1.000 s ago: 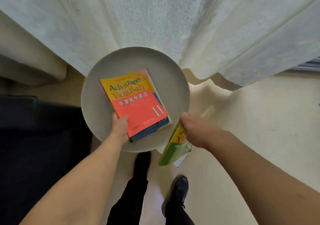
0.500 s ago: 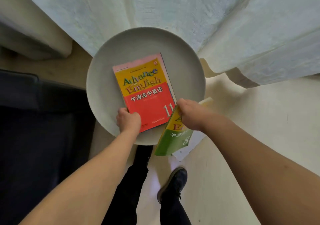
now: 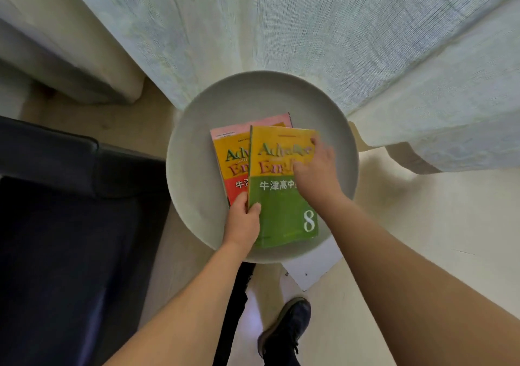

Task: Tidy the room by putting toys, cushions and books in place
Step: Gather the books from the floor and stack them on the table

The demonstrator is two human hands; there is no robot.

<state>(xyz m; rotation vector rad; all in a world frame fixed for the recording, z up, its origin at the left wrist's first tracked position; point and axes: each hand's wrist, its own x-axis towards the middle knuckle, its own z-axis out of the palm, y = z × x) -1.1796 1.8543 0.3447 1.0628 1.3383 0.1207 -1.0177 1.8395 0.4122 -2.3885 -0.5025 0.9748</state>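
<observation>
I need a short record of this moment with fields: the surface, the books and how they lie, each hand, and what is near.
surface: round grey table
top book: green and yellow book, marked 8, lying on the red one and shifted to the right
lower book: red and yellow book, only its left strip and top edge showing
left hand: grips the green book's left edge near the bottom
right hand: lies flat on the green book's cover
near: pale curtain behind, dark sofa to the left
</observation>
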